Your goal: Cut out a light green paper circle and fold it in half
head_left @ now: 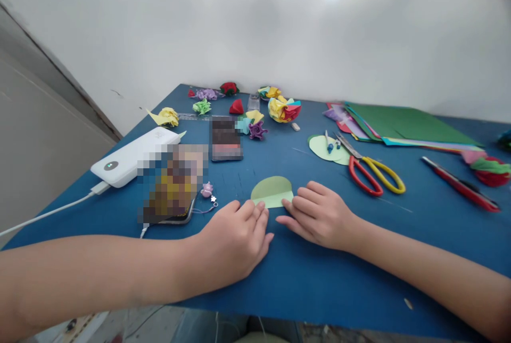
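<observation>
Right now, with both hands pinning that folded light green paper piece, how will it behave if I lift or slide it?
The light green paper piece looks thin and light, so it would likely flop and could flutter away. It lies flat on the blue table, so it probably slides easily. The fingertips of the left hand and right hand press its folded edge; released, the fold may spring open.

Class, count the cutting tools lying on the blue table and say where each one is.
2. The scissors with red and yellow handles lie beyond the right hand, beside light green paper cut-outs. The red utility knife lies further right, near the table's right edge. Others may be hidden under the paper sheets.
</observation>
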`<state>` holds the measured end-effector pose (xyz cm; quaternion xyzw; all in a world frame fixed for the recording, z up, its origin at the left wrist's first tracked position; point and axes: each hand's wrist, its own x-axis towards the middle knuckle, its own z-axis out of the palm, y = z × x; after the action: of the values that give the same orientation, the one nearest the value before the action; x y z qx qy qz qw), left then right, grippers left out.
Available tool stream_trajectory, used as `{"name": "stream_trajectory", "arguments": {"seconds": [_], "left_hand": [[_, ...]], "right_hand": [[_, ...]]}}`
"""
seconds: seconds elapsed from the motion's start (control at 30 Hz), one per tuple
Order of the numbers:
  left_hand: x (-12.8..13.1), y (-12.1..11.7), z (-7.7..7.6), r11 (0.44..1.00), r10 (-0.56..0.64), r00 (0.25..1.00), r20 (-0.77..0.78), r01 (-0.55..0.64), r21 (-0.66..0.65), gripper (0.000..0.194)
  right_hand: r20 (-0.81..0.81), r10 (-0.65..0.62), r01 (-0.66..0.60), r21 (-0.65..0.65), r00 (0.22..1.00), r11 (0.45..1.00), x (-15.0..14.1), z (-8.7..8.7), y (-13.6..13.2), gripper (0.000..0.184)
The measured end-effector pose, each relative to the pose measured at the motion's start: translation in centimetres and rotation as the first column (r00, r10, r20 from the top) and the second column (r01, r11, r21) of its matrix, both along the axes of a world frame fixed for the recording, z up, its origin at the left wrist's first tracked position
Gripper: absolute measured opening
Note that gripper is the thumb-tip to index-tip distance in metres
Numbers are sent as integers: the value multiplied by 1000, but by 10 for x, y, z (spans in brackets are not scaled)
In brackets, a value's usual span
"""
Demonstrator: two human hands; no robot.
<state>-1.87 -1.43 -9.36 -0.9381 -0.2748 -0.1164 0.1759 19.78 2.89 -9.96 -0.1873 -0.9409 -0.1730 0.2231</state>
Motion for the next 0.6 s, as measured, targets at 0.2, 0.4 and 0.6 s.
{"name": "stream_trajectory", "arguments": {"seconds": [0.2, 0.4, 0.6], "left_hand": [[-3, -3, 1, 998, 12, 998, 62, -16, 64, 33], [-4, 3, 5, 999, -45, 997, 61, 44, 3, 30], [-3, 9, 5, 975, -4, 999, 37, 12, -222, 40]], "right_hand": [[-24, -140, 140, 2, 990, 990, 3, -2, -1, 23], [-56, -193, 181, -175, 980, 968, 5, -5, 2, 21], [-44, -174, 163, -179, 984, 970, 6, -8, 3, 23]]}}
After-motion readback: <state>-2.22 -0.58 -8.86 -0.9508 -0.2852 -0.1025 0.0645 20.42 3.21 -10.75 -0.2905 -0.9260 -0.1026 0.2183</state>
